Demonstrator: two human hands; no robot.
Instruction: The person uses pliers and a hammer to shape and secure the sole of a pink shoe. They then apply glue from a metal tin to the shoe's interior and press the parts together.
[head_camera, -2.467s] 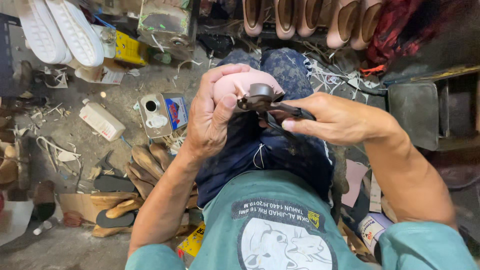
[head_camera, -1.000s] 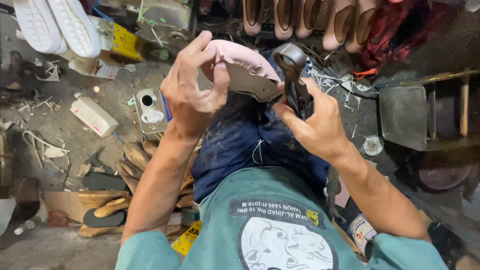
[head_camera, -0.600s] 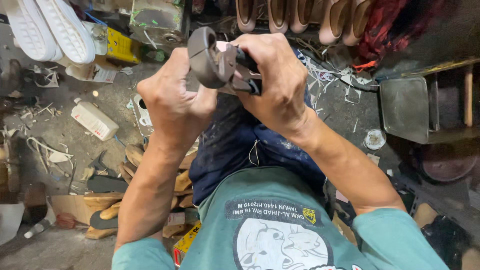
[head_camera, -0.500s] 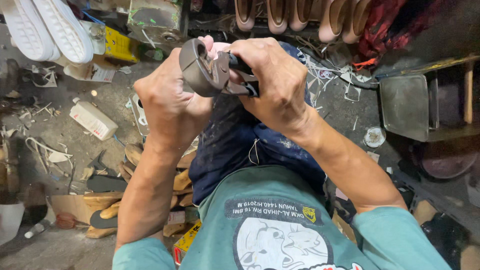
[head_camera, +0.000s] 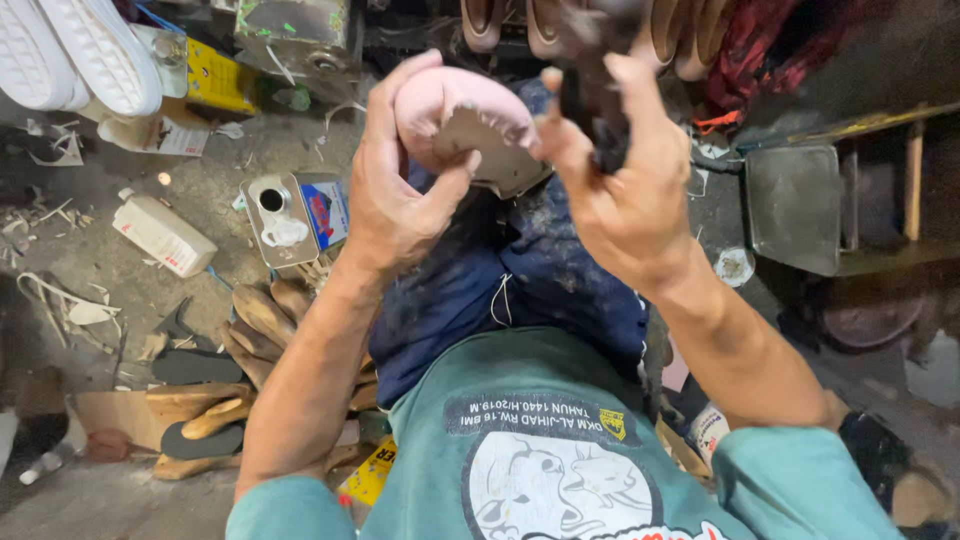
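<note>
head view looks down on a pink shoe (head_camera: 455, 105) held up over the lap, toe rounded, its grey sole side turned toward the right. the left hand (head_camera: 400, 190) is wrapped around it, fingers over the top and thumb pressed against the edge of the sole, so that hand is closed on the shoe. the right hand (head_camera: 620, 180) is just beside it, fingers curled round a dark tool (head_camera: 600, 70) that is blurred; i cannot tell what kind of tool it is, only that the hand grips it and that its forefinger tip touches the shoe's edge.

judging by the grip, the work in hand looks like fitting or trimming at the sole edge, with the shoe steadied by one hand and the tool brought to it by the other. any next move would call for a firm hold on the shoe and a careful line along the rim, since thumb and tool sit close together.

below is a dark blue apron (head_camera: 500, 290) on the lap. further out lies a dusty concrete floor (head_camera: 90, 250), with an open glue tin (head_camera: 285, 215) left of the knees, a white bottle (head_camera: 163, 235) beyond it, wooden shoe forms (head_camera: 255, 320) near left, white soles (head_camera: 80, 50) far left, and a grey metal tray (head_camera: 795, 210) on the right.
</note>
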